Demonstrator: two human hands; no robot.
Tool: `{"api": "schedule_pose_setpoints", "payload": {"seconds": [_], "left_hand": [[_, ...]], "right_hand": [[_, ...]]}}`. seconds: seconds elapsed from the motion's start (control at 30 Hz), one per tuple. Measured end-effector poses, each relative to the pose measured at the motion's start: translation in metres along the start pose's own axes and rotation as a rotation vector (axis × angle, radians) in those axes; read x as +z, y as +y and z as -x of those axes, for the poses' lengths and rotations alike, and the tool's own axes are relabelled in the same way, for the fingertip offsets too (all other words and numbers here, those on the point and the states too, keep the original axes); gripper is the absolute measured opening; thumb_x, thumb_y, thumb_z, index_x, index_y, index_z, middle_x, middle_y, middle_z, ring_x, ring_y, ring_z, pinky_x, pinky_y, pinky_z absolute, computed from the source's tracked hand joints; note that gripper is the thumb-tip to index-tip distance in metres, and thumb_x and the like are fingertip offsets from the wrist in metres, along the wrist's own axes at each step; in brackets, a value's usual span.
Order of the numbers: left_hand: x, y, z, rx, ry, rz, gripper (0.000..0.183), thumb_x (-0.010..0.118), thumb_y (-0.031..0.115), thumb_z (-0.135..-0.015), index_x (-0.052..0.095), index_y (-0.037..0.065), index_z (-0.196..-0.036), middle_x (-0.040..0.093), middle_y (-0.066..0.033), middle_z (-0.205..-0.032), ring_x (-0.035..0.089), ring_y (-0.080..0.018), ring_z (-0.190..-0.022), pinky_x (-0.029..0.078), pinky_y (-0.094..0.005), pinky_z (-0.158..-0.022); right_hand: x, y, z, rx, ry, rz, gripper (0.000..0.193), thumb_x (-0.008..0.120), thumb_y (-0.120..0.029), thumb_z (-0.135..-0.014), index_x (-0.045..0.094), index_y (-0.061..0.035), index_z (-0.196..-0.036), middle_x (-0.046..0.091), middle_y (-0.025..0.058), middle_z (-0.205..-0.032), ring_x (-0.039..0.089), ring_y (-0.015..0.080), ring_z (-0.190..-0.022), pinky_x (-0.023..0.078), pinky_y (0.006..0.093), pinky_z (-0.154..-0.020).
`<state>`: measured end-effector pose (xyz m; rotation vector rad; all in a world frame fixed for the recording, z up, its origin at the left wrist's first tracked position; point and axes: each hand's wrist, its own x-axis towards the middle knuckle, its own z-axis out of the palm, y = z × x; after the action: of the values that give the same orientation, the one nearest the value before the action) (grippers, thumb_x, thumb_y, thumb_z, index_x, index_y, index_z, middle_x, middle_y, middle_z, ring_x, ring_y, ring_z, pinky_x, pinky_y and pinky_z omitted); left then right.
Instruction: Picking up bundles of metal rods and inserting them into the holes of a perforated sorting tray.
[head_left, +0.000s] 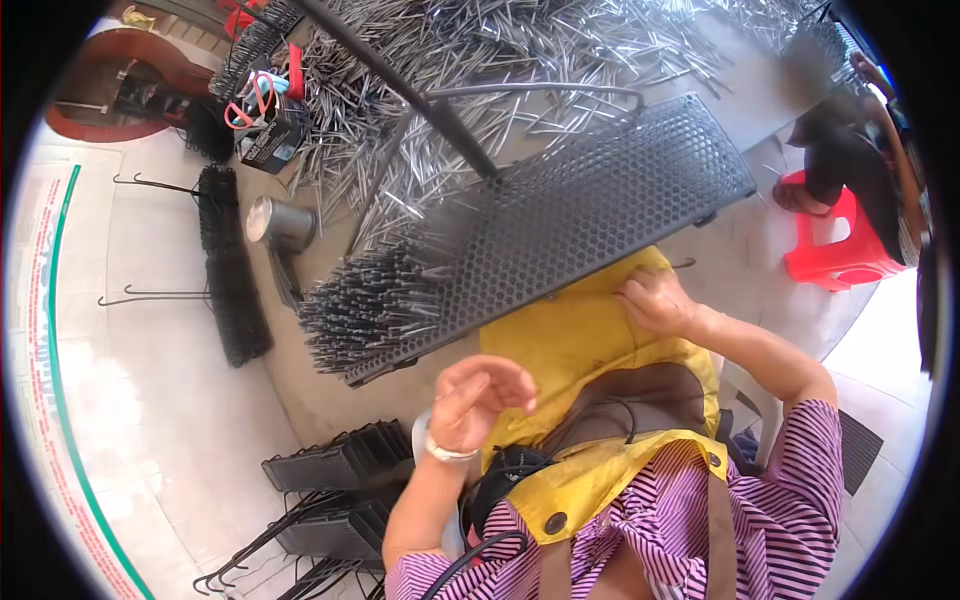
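My left hand (478, 398) hovers over the yellow apron (560, 335) on my lap, near the front edge of a black perforated rack (600, 185). Its fingers are loosely curled, apart from the thumb, and I see nothing in them. My right hand (657, 303) lies at the upper right part of the apron with its fingers bent and pinching the cloth; its fingertips are partly hidden. Many thin dark rods (375, 305) stand packed upright in the holes at the rack's left end. The holes from the middle to the right look unfilled.
Beyond the rack spreads a large heap of loose metal rods (400, 90). A metal can (282, 222) and a black brush-like rack (232, 265) lie at left. Black hooked racks (340, 490) are stacked lower left. Another person sits near a red stool (845, 240) at right.
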<state>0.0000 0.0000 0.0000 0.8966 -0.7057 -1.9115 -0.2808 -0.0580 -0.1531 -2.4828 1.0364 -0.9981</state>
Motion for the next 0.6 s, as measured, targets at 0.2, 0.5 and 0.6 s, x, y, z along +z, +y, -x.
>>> {"api": "schedule_pose_setpoints", "payload": {"seconds": [0.2,0.5,0.6], "left_hand": [[0.031,0.081,-0.049,0.398,0.322,-0.494,0.024,0.049,0.023,-0.086,0.052,-0.001,-0.082,0.057,-0.0136,-0.07,0.054,-0.0194,-0.056,0.045,-0.0292,-0.047],[-0.098,0.169,-0.189,-0.151,0.677,-1.001,0.021,0.057,0.018,-0.08,0.055,0.002,-0.094,0.06,-0.0084,-0.081,0.059,-0.0169,-0.068,0.05,-0.0298,-0.059],[-0.167,0.154,-0.21,-0.386,0.797,-1.165,0.011,0.056,0.021,-0.081,0.055,0.01,-0.081,0.053,-0.0006,-0.064,0.049,-0.0123,-0.048,0.043,-0.0261,-0.043]], "right_hand": [[-0.008,0.027,0.015,0.01,-0.11,0.023,0.017,0.06,-0.009,-0.067,0.045,-0.0041,-0.064,0.048,0.0119,-0.059,0.051,0.0298,-0.054,0.041,0.0388,-0.048],[-0.007,0.031,0.017,0.164,-0.029,-0.074,0.021,0.059,-0.008,-0.066,0.061,-0.0036,-0.086,0.058,0.0187,-0.093,0.055,0.0356,-0.083,0.041,0.0448,-0.076],[-0.009,0.031,0.02,0.169,-0.021,-0.038,0.028,0.057,-0.007,-0.066,0.061,-0.0036,-0.094,0.055,0.0191,-0.104,0.051,0.0375,-0.094,0.036,0.0462,-0.086]]}}
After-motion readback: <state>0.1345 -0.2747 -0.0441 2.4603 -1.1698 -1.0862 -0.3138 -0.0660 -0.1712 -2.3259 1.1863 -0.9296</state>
